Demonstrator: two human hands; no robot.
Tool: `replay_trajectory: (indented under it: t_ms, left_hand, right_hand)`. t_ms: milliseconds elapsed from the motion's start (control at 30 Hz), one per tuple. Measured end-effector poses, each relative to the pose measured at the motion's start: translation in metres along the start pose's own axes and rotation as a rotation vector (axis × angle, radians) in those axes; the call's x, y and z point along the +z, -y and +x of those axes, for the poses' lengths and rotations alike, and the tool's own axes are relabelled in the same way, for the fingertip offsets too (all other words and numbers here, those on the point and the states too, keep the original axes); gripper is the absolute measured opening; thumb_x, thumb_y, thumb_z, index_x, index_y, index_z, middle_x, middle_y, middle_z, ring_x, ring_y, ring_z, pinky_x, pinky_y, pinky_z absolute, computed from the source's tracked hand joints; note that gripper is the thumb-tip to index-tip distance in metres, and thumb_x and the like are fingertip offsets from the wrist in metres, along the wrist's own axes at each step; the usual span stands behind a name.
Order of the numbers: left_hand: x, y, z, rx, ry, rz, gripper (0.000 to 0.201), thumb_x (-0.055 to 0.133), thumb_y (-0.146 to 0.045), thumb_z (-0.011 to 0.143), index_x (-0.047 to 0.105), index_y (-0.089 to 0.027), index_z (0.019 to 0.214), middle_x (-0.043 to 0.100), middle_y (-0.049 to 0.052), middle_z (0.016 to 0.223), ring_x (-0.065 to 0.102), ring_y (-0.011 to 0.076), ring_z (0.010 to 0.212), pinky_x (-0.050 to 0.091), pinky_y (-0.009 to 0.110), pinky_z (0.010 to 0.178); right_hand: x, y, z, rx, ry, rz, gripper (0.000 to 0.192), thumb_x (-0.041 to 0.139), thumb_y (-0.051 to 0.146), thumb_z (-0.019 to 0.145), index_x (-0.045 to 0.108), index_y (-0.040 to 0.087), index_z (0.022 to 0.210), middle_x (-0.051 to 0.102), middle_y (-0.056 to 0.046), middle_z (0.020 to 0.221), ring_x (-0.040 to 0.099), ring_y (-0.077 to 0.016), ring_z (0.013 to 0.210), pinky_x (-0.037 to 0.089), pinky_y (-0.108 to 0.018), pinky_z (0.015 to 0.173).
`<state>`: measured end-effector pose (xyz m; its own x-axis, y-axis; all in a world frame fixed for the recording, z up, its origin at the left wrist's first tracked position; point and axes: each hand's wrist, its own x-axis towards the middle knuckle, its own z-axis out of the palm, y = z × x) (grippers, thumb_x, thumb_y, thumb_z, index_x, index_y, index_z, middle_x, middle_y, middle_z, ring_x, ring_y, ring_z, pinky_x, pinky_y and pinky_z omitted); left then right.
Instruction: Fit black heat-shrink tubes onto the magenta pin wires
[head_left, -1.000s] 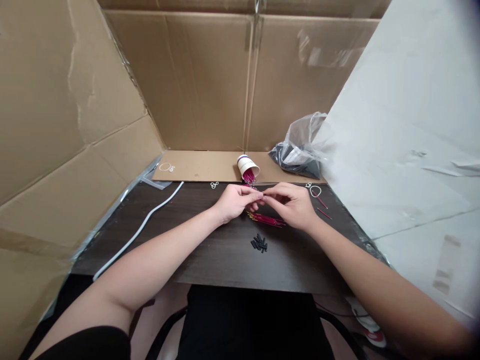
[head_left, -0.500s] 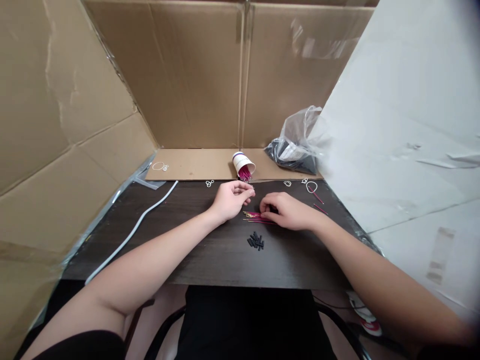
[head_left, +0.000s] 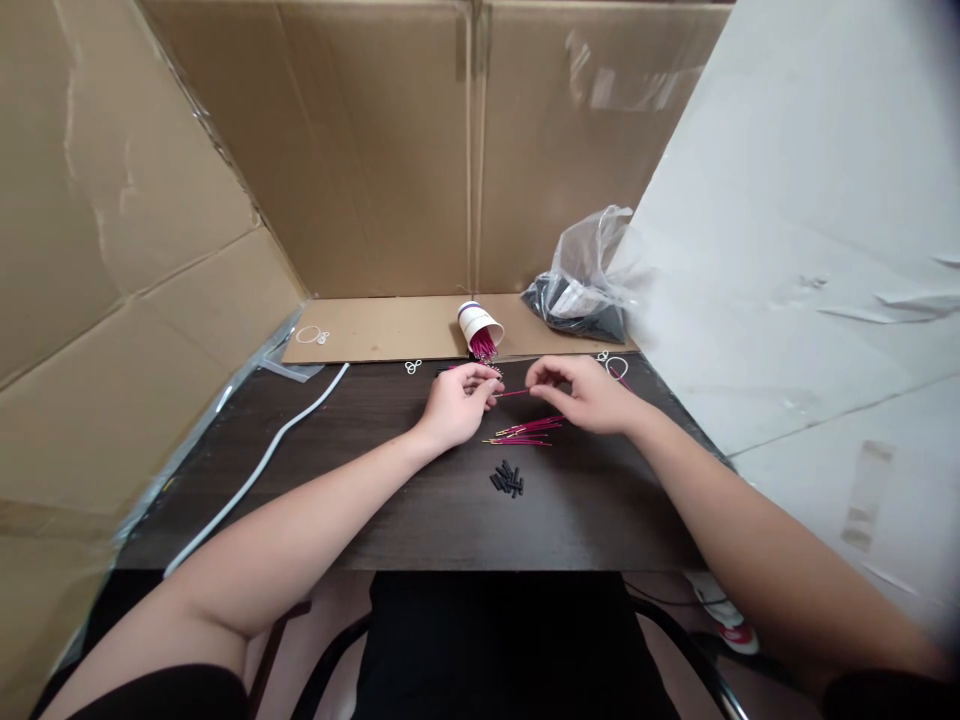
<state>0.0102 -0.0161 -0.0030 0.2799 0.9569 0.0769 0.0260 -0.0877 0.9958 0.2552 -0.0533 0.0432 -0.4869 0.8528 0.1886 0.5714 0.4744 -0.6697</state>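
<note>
A thin pink wire spans the gap between my hands above the dark table. My right hand pinches its right end between thumb and forefinger. The wire's other end meets the fingertips of my left hand, which is closed in a pinch; what it holds is too small to make out. Below them several pink wires with gold-coloured ends lie in a loose bundle. Nearer to me is a small heap of short black tubes. More wires lie partly hidden behind my left hand.
A tipped paper cup spills pink wires at the back, on a cardboard strip. Right of it sits a clear bag of black pieces. White loops and a pale cord lie about. Cardboard walls enclose the table.
My right hand has risen off the wire bundle, away from me, with one pink wire in its fingers. That wire now reaches to my left hand, which stays in nearly the same place.
</note>
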Motion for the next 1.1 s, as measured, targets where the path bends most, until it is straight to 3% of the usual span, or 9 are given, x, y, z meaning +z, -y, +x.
replay_trajectory:
  t_ms: [100, 367, 833, 1100]
  left_hand:
    - [0.0000, -0.0005, -0.0002, 0.021, -0.001, 0.018, 0.008, 0.075, -0.012, 0.100, 0.078, -0.011, 0.107, 0.083, 0.012, 0.095, 0.074, 0.0147, 0.073, 0.061, 0.029, 0.073]
    - [-0.0010, 0.0017, 0.0009, 0.044, 0.009, 0.033, 0.009, 0.076, -0.016, 0.100, 0.076, -0.012, 0.107, 0.082, 0.011, 0.094, 0.073, 0.0152, 0.074, 0.059, 0.030, 0.072]
    - [-0.0005, -0.0008, -0.0015, 0.084, 0.043, 0.071, 0.009, 0.074, -0.017, 0.099, 0.078, -0.013, 0.106, 0.082, 0.010, 0.094, 0.072, 0.0157, 0.076, 0.059, 0.031, 0.074]
    - [-0.0007, -0.0051, -0.0062, 0.148, 0.110, 0.139, 0.012, 0.073, -0.020, 0.099, 0.080, -0.013, 0.105, 0.082, 0.010, 0.091, 0.072, 0.0167, 0.076, 0.058, 0.032, 0.075]
  right_hand:
    - [0.0002, -0.0010, 0.0011, -0.029, -0.185, 0.017, 0.018, 0.066, 0.032, 0.104, 0.079, 0.019, 0.106, 0.080, -0.007, 0.098, 0.067, -0.0194, 0.081, 0.050, -0.034, 0.077]
    - [0.0004, 0.0034, 0.0019, -0.024, -0.422, -0.045, 0.021, 0.066, 0.035, 0.103, 0.078, 0.019, 0.099, 0.078, -0.007, 0.088, 0.070, -0.0213, 0.078, 0.053, -0.037, 0.079]
    - [-0.0008, -0.0006, 0.0031, -0.058, -0.379, -0.120, 0.019, 0.063, 0.032, 0.103, 0.076, 0.020, 0.095, 0.077, -0.007, 0.090, 0.067, -0.0219, 0.080, 0.051, -0.038, 0.079]
    - [0.0005, 0.0031, 0.0023, -0.173, -0.373, -0.118, 0.018, 0.060, 0.026, 0.107, 0.073, 0.021, 0.097, 0.076, -0.007, 0.093, 0.068, -0.0223, 0.084, 0.052, -0.039, 0.082]
